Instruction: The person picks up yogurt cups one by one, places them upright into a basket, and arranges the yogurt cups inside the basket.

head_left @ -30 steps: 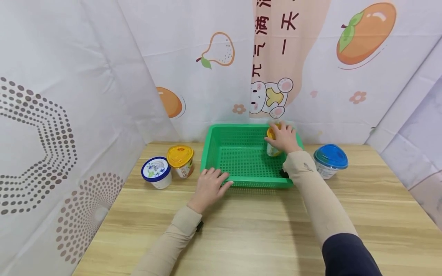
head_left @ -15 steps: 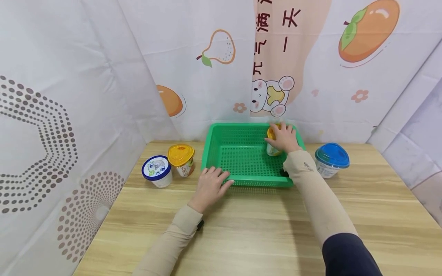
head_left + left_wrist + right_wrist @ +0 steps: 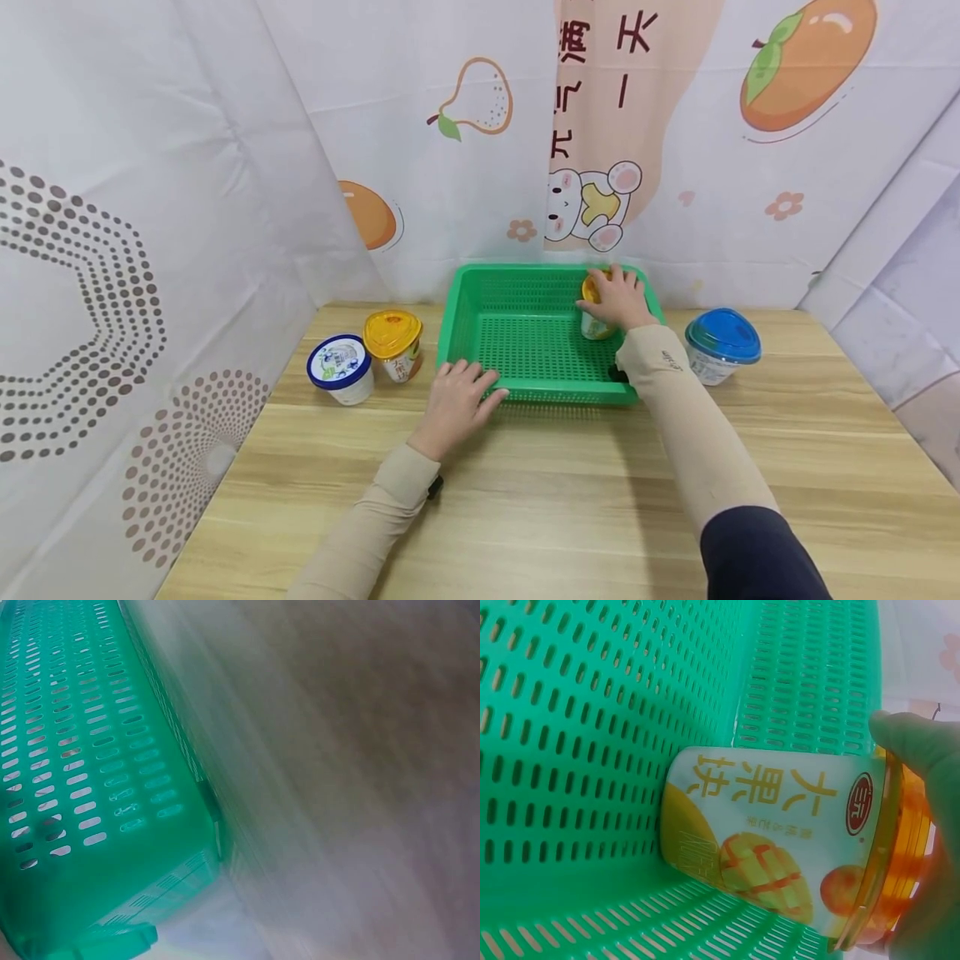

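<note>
In the green plastic basket (image 3: 480, 287), a white yogurt cup (image 3: 757, 817) with a yellow lid and fruit pictures stands at the back right corner. My right hand (image 3: 621, 302) grips it by the lid (image 3: 907, 847) from above; the right wrist view shows thumb and fingers around the lid and the cup's base at the basket floor. My left hand (image 3: 457, 407) rests on the basket's front left corner, fingers lying over the rim. Basket mesh fills the left part of the left wrist view, where that hand is almost wholly hidden.
Left of the basket stand a yellow-lidded cup (image 3: 393, 340) and a white tub with a dark blue rim (image 3: 341, 367). A blue-lidded cup (image 3: 722, 343) stands to its right. All are on the wooden table (image 3: 540, 500), with a printed curtain (image 3: 420, 217) right behind.
The head view has tilted slightly, shifting the scene a little. Both hands keep their places, the right on the yogurt cup's lid and the left on the basket rim.
</note>
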A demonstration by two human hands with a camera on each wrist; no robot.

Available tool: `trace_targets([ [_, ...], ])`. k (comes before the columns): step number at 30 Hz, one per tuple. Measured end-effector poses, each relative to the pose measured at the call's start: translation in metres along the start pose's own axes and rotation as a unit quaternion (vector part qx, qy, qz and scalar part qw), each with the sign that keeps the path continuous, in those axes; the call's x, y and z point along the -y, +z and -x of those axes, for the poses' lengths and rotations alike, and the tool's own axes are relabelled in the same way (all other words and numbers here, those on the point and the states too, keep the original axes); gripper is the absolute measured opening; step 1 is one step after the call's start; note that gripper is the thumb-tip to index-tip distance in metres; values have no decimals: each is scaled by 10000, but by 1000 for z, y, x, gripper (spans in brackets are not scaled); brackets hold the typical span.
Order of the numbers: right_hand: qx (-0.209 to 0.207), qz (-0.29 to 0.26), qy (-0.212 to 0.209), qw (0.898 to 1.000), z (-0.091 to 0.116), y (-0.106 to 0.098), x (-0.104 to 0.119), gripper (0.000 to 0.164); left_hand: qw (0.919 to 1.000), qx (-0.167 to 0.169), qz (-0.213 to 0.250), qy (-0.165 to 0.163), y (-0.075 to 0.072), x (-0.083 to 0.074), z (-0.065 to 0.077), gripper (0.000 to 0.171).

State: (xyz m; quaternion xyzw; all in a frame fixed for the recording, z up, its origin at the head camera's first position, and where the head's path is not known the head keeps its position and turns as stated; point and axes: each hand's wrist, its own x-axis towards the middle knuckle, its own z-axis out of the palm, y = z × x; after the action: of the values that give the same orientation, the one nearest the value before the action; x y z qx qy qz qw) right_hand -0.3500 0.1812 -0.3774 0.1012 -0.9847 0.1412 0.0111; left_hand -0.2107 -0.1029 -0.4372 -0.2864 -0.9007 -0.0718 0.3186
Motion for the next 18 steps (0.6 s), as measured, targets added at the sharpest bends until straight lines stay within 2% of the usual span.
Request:
trace_targets([
  [10, 88, 16, -37, 10000, -2, -4, 2, 70, 10000, 16, -33, -41, 0, 1, 0, 30],
  [18, 198, -83, 27, 9998, 0, -6, 3, 72, 9996, 225, 41, -147, -1, -1, 0, 33],
])
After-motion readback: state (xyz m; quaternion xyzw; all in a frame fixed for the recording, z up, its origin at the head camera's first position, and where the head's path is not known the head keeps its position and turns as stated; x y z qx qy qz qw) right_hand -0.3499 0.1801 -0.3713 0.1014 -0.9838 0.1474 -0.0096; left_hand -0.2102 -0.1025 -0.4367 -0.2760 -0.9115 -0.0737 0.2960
